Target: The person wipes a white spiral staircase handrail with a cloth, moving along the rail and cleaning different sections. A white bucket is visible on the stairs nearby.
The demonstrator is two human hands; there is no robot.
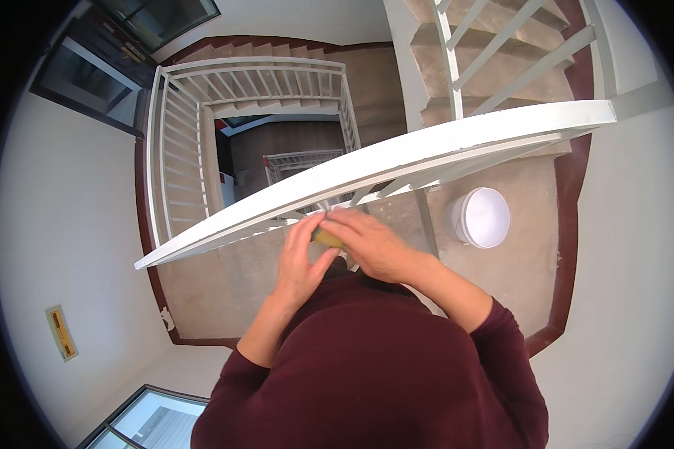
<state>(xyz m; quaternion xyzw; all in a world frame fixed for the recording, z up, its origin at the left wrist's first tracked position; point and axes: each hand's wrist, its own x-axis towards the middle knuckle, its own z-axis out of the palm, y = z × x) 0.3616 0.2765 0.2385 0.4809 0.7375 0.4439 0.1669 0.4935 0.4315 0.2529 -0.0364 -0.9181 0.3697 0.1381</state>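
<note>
Both hands meet in front of my waist, just on my side of the white stair railing. Between them is a small yellow and dark-green piece, apparently a scouring sponge point(329, 238), mostly covered by fingers. My left hand point(299, 261) curves around its left side with the thumb low. From the right, my right hand point(375, 246) lies over its upper edge, slightly blurred. Fingertips of both hands come close to the thin balusters point(365, 193) below the white handrail point(382, 149); whether they touch them cannot be told.
A white plastic bucket point(486, 218) stands on the landing floor point(517, 280) to my right. Beyond the railing the stairwell drops to lower flights with another white railing point(253, 64). Concrete steps point(494, 70) rise at the upper right. A window point(151, 421) is at the lower left.
</note>
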